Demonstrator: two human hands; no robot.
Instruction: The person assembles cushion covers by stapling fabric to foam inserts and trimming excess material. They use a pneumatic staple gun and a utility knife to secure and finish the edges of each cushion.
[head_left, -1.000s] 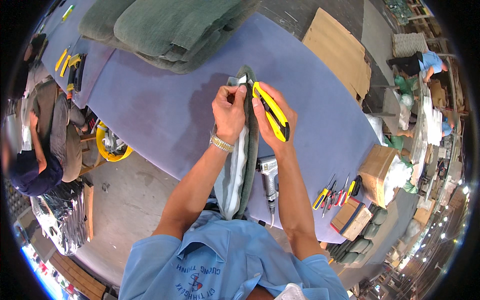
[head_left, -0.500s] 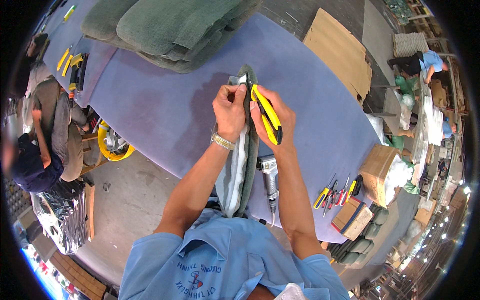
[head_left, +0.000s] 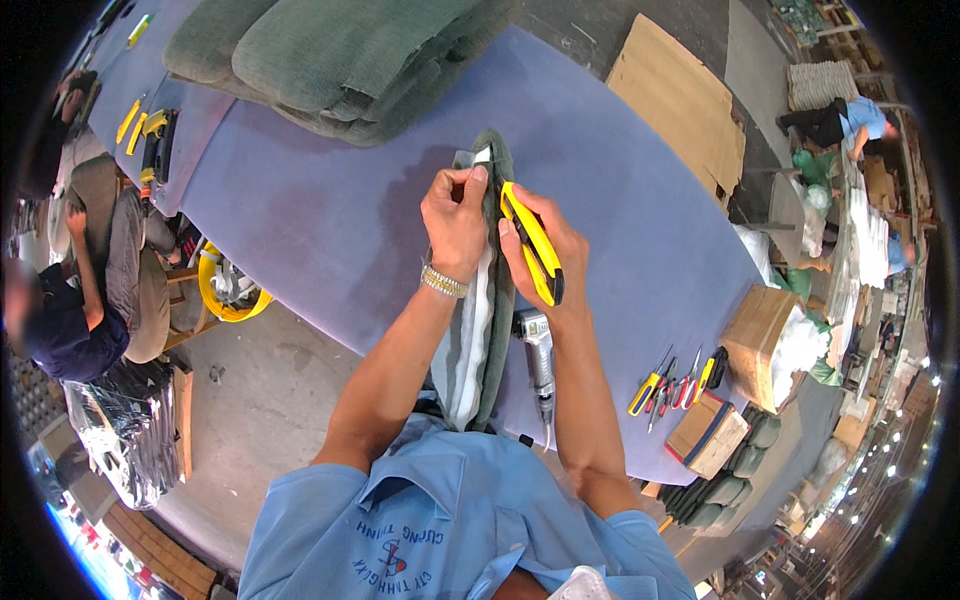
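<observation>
A long padded piece with green fabric and a white strip along its opening stands on edge in front of my body, over the blue-grey covered table. My left hand pinches its edge near the far end, thumb and finger together. In my right hand is a yellow and black utility knife, its front end beside the padded piece; the blade cannot be made out. Close to my right forearm lies a grey metal air tool with a hose.
Stacked green padded pieces sit at the far left. On the right are several hand tools, a small box and a cardboard carton. A yellow and black tool lies far left. Other people work nearby.
My right hand has drawn the utility knife slightly toward me along the padded piece. My left hand has shifted a little left, still pinching the edge.
</observation>
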